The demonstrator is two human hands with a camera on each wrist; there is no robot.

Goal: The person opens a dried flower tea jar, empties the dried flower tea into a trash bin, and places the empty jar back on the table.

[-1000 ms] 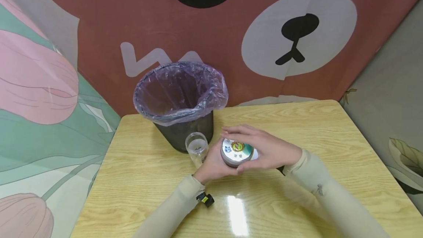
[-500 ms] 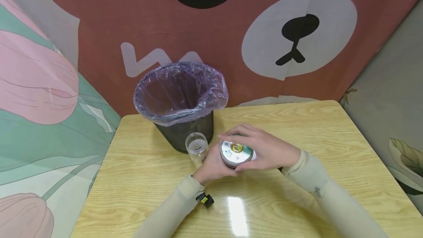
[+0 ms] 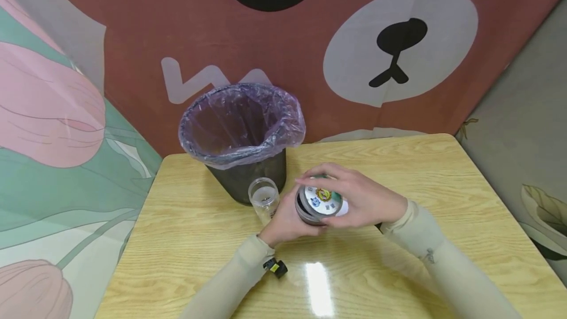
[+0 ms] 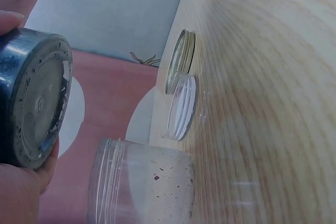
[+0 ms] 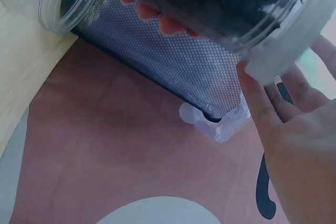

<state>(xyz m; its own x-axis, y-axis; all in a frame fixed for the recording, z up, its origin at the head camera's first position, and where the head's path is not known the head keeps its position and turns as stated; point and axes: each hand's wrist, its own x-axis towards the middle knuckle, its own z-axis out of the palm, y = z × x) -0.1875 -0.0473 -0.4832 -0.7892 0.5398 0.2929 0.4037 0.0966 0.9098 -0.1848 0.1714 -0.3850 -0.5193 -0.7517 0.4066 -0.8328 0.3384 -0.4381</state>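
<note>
Wooden tabletop (image 3: 452, 191) runs under your sleeves (image 3: 230, 274), cut off at the near edge. Your left hand (image 3: 287, 218) wraps a dark jar (image 3: 306, 214) above it, hiding its side; your right hand (image 3: 365, 196) pinches the printed lid (image 3: 325, 197), offset right over the mouth, and blocks two loose lids (image 4: 184, 109) from the head view. Your left hand covers the clear jar (image 3: 264, 198) partly; just beyond stands the lined bin (image 3: 248, 181).

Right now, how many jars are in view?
2: a dark jar in the left hand, and a clear jar standing on the table in front of the bin. Others may be hidden.
</note>
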